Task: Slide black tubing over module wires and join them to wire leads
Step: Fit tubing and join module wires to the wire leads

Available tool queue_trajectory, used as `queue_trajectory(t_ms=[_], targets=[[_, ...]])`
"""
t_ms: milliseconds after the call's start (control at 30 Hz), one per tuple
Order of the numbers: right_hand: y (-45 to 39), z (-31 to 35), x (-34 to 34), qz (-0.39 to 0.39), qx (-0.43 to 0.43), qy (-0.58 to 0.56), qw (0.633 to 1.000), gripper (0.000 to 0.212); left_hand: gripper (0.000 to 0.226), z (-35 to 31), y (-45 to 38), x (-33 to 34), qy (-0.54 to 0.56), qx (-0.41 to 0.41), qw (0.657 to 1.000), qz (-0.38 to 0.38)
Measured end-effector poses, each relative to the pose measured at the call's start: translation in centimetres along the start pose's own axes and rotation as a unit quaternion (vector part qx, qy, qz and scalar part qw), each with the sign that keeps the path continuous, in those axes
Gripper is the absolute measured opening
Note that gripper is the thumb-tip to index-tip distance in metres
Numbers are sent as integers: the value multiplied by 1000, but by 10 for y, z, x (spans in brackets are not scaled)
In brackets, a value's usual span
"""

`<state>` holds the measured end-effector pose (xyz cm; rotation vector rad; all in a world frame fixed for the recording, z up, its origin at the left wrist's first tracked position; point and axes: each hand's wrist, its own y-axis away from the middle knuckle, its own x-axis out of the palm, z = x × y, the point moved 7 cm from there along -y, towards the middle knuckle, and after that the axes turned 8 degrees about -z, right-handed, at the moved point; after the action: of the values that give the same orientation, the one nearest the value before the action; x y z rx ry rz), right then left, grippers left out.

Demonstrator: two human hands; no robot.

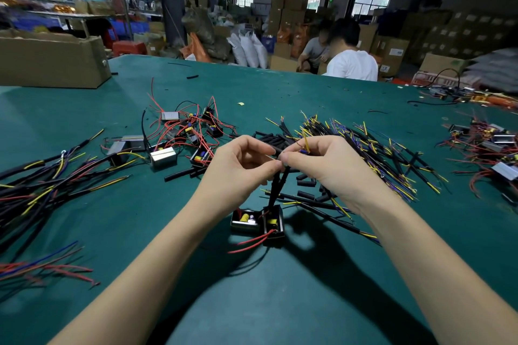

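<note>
The left hand [241,161] and the right hand [316,161] meet in the air over the green counter [294,302], thumb tips almost touching; the left hand pinches the top of two black tubes [279,187] between thumb and finger; the right hand pinches a thin lead [306,144] with yellow and blue wire ends that stick up past its fingers. The tubes run down from the hands to a small black module [273,223]; the module hangs or stands just under the hands, tipped on its side, and I cannot tell if it touches the counter; red wires [252,242] curl out of its low end to the left. A second module [245,220] sits right beside it, touching it, open side up with a yellow part inside.

Behind the hands lies a heap of short black tube bits [269,138]; to the right of that spreads a big pile of leads [372,154], black with yellow and blue tips. More modules with red wires [193,131] lie behind the left hand; long black cables [42,185] fan out at the far left. A brown box [53,64] sits on the far left corner of the counter; two people [344,56] crouch by boxes past the far edge.
</note>
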<state>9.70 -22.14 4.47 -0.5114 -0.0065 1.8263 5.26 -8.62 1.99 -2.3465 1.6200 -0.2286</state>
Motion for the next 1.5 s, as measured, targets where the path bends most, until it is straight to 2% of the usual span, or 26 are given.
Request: queue_trajectory(t_ms=[100, 333, 433, 500, 700, 800, 1000, 1133, 1300, 1433, 1500], targets=[[-1, 1, -1, -6, -8, 11, 1000, 16, 13, -3, 1, 2, -26, 10, 1000, 11], [1, -2, 3, -17, -5, -14, 1000, 12, 8, -13, 1, -3, -123, 51, 991, 8], [1, -5, 7, -12, 21, -26, 999, 21, 8, -14, 1, -2, -157, 66, 985, 15], [0, -7, 9, -7, 34, -10, 999, 26, 9, -15, 1, -1, -186, 84, 979, 22], [-3, -16, 15, 1, 49, 72, 996, 16, 4, -19, 6, 2, -264, 151, 952, 30], [-5, -20, 14, 13, 70, 47, 996, 24, 4, -20, 8, 4, -262, 166, 951, 16], [-5, -16, 9, 16, 42, 52, 998, 19, 7, -19, 9, 4, -214, 174, 961, -10], [-6, -20, 10, 8, 69, 59, 996, 26, 7, -26, 13, 8, -246, 232, 941, -1], [-7, -30, 15, 48, 131, 10, 990, 24, 6, -27, 13, 8, -280, 281, 918, 19], [-8, -32, 14, 75, 126, -19, 989, 41, 8, -20, 10, 4, -214, 221, 951, 1], [-8, -30, 12, 71, 118, -18, 990, 35, 9, -16, 8, 5, -181, 182, 966, 1]])
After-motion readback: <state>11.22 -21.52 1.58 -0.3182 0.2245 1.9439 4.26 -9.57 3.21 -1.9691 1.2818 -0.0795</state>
